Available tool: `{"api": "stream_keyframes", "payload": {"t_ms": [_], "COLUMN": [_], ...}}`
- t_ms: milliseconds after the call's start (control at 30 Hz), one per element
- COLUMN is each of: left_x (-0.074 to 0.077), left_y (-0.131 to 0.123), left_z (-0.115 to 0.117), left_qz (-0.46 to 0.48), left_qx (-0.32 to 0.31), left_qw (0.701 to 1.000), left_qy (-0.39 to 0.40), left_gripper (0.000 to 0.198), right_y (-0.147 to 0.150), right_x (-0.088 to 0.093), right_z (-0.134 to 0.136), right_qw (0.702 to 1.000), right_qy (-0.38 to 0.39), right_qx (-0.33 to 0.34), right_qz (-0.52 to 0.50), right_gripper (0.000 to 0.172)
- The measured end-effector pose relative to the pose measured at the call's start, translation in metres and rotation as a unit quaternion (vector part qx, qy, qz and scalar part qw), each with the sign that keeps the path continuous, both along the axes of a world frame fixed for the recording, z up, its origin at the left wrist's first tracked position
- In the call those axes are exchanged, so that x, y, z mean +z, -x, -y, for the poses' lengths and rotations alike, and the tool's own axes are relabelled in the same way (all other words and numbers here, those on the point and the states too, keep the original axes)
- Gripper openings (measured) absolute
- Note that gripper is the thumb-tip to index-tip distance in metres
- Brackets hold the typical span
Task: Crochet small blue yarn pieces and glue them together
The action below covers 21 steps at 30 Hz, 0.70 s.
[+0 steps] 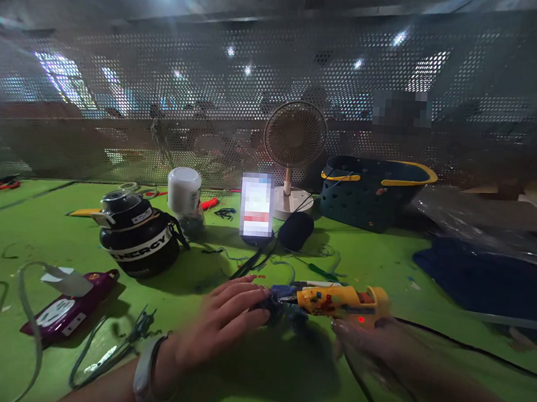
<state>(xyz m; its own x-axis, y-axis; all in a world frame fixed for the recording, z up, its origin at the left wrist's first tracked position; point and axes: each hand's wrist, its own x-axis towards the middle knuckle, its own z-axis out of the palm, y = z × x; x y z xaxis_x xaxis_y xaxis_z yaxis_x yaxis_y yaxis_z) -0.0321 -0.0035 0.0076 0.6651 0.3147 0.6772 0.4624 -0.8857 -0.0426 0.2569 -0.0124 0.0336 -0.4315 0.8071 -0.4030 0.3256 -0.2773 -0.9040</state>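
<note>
My right hand [366,343] is closed around a yellow hot glue gun [335,301], which points left, with a red light lit on its side. The gun's metal nozzle meets a small blue fuzzy piece [281,294], perhaps made of yarn. My left hand [234,317] pinches that blue piece from the left, so part of it is hidden under the fingers. Just behind the gun lie a white stick-like thing [318,284] and a green-handled tool [325,272]. A dark yarn ball [296,230] rests farther back.
A lit phone [256,206] stands in front of a small fan [295,136]. To the left are a black bottle [141,242], a white jar [184,191] and a purple power strip [70,316]. At right stand a dark basket [354,200] and dark blue cloth [464,273]. Black cord [464,345] trails right.
</note>
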Motion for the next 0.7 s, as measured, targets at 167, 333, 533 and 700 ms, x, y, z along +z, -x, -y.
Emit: {"api": "stream_keyframes", "payload": {"t_ms": [167,333,533,700], "left_x": [-0.008,-0.004,0.008,0.005], "left_y": [-0.003,-0.004,-0.023,-0.059], "left_z": [-0.008,-0.009,-0.012,-0.019], "left_qz": [0.0,-0.039,0.03,-0.023], "left_qx": [0.007,0.036,0.095,0.048], "left_qw": [1.0,0.981,0.97,0.964], "left_qy": [0.016,0.187,0.222,0.261], "left_gripper": [0.015,0.018,0.018,0.013], "right_y": [0.0,-0.006,-0.017,-0.02], "right_x": [0.0,0.003,0.003,0.003], "right_z": [-0.001,-0.002,-0.004,-0.003], "right_qw": [0.999,0.998,0.996,0.996], "right_qy": [0.023,0.009,0.026,0.015], "right_qx": [-0.042,-0.042,-0.062,-0.061], "right_qz": [-0.005,-0.048,-0.051,-0.058], "right_gripper": [0.061,0.055,0.054,0.054]}}
